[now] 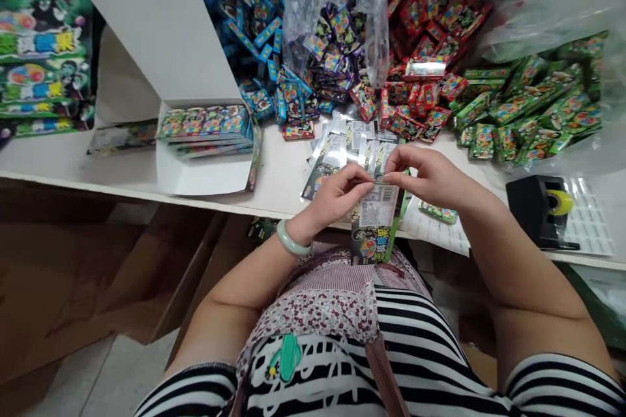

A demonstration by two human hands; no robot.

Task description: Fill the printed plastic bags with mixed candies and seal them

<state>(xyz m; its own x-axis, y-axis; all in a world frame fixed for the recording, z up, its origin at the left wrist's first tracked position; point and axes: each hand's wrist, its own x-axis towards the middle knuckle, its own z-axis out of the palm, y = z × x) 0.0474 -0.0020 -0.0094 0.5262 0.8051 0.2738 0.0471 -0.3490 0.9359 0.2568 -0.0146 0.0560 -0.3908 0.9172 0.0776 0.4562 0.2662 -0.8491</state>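
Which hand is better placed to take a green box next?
Probably the right hand: the green boxes lie on its side, while the left hand is farther off. Both hold the packet.

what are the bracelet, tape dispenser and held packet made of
Bracelet: polished stone or glass, perhaps jade, going by its smooth pale-green gloss. Tape dispenser: probably hard plastic, black and molded-looking. Packet: likely thin printed plastic film, flat and shiny.

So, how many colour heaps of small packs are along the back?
4. From left to right: a blue heap, a purple heap, a red heap, a green heap. Plastic covers parts, so more may be hidden.
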